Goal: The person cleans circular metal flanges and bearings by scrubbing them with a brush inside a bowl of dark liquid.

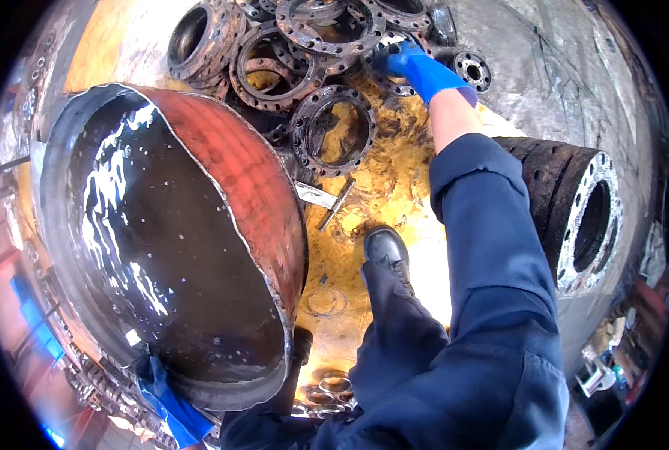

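Note:
My right hand (403,61), in a blue glove, reaches to the far pile and is closed on a dark steel flange ring (403,91); its fingertips are partly hidden. At the lower left, my left hand (153,376), also gloved in blue, is at the near rim of a big round metal tub (226,161). Its fingers are dark and hard to make out there. Dark, rippling liquid (192,255) with bright reflections fills the tub, whose outer wall is red. A single bolt-holed flange (302,124) leans at the near side of the pile.
Several greasy flanges (199,45) are heaped at the back. To my right lies a thick stack of flanges (567,202). A T-shaped metal tool (337,204) is on the stained yellow floor (379,191) near my boot (385,246). Small rings (334,384) lie near my legs.

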